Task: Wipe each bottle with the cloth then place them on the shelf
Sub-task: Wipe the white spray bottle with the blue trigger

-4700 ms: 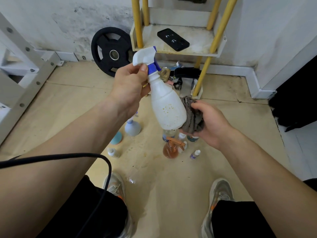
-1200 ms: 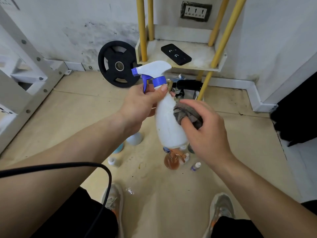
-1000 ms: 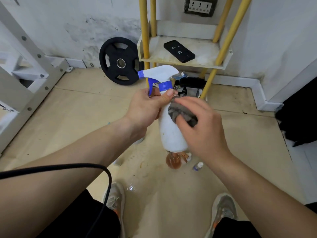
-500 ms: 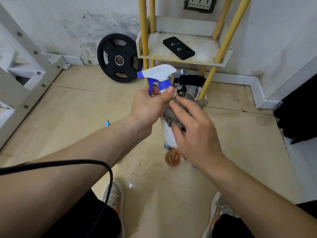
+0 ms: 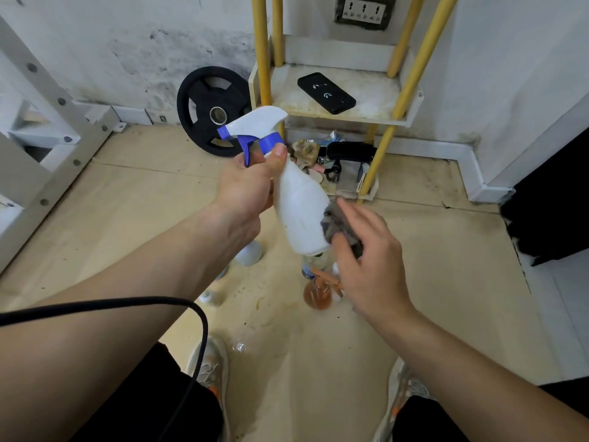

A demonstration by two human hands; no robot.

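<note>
In mid-air above the floor, between our two hands, we are holding the white spray bottle [image 5: 299, 212] at a tilt, its blue-and-white trigger head pointing up and to the left and its base leaning down to the right. Our left hand [image 5: 248, 186] is gripping it around the neck, fingers curled, with the thumb pressing just under the blue collar. Our right hand [image 5: 369, 260] is pinching the grey cloth [image 5: 334, 221], bunched between thumb and fingers, and is pressing it against the lower right side of the bottle's body, near the base. Below the bottle, more bottles are standing on the tan floor [image 5: 430, 266]: an amber spray bottle [image 5: 317, 293] just beside our right wrist, a pale rounded bottle [image 5: 249, 254] half hidden behind our left forearm, and a small white bottle [image 5: 210, 297] nearer to us. Beyond the bottle, the shelf [image 5: 376, 100] with yellow posts is standing against the wall, and a black phone [image 5: 325, 92] is lying flat on its white board. A heap of clutter [image 5: 338, 161] is sitting under that board. To the left of the shelf, a black weight plate [image 5: 204, 103] is leaning against the stained wall, and a wall socket [image 5: 365, 11] is showing above the shelf. A black cable [image 5: 127, 306] is looping across our left forearm, and our two shoes [image 5: 208, 365] are showing at the bottom edge.
</note>
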